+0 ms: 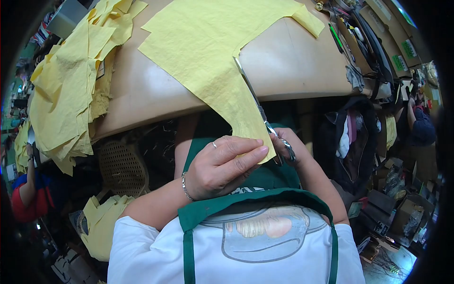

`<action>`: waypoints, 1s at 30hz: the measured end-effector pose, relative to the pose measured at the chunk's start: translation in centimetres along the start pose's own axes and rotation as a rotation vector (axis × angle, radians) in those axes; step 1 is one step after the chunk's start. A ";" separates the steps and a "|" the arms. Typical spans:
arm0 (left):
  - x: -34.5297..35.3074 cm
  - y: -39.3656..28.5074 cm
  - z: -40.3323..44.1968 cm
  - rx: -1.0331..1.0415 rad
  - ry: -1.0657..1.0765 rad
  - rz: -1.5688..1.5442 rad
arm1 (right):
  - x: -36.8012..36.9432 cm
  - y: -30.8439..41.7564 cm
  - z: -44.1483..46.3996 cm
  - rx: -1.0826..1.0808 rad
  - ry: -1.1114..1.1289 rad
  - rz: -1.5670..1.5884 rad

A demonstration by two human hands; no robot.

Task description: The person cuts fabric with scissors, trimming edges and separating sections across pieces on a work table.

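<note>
My left hand [222, 163] pinches the narrow lower end of a yellow leather-like sheet [203, 42] between thumb and fingers. From there the sheet runs up over the table edge and spreads out across the tabletop. In my right hand [288, 144] is a pair of metal scissors [258, 106], my fingers in the handle loops. The blades point up and away from me, along the right edge of the sheet's narrow strip. Their tips lie by the inner corner where the strip meets the wide part. Part of my right fingers is hidden behind the sheet.
The tan table [293, 61] carries a pile of yellow pieces [71, 85] at its left end. Tools and boxes [373, 33] crowd its right end. A woven chair [120, 165] and a dark jacket [350, 146] are below. Another person [423, 123] is at far right.
</note>
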State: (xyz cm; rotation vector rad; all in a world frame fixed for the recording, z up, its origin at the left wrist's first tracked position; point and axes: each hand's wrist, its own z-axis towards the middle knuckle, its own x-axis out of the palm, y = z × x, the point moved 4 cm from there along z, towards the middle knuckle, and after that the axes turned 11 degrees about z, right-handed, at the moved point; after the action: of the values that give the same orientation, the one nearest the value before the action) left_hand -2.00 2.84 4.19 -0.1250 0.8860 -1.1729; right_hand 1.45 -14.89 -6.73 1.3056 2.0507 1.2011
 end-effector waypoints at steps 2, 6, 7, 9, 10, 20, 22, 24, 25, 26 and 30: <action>0.0 0.0 0.0 0.009 0.008 0.001 | 0.0 -0.3 -0.2 -0.009 -0.024 0.011; 0.0 -0.4 0.4 0.010 0.028 -0.015 | -0.2 -1.5 -0.1 -0.013 -0.072 0.005; 0.0 -0.4 0.4 0.011 0.027 -0.021 | -0.3 -1.8 -0.1 -0.013 -0.079 0.005; 0.0 -0.5 0.5 0.012 0.027 -0.033 | -0.6 -2.2 -0.2 -0.012 -0.096 -0.014; 0.0 -0.5 0.5 0.019 0.026 -0.028 | -0.6 -2.3 -0.3 -0.011 -0.105 -0.023; -0.3 -1.1 0.8 0.017 0.043 -0.026 | -0.6 -0.9 0.8 -0.026 0.030 0.028; -0.2 -1.3 0.9 0.020 0.057 -0.022 | -0.4 0.0 1.6 -0.037 0.063 0.014; -0.2 -1.4 0.8 0.018 0.063 -0.014 | -0.4 0.2 2.4 -0.052 0.079 0.034; -0.2 -1.4 0.8 0.008 0.076 -0.009 | -0.2 0.4 2.5 -0.035 0.075 0.051; -0.2 -1.4 0.7 -0.003 0.090 -0.005 | 0.0 0.5 2.6 -0.018 0.071 0.068; 0.3 -1.4 0.4 -0.038 0.149 -0.005 | -0.1 0.7 2.8 -0.031 0.109 0.068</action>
State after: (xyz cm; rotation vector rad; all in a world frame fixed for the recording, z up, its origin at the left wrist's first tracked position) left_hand -2.75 1.87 4.99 -0.0705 1.0400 -1.1813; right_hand 3.88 -13.62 -7.70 1.3326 2.0689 1.3557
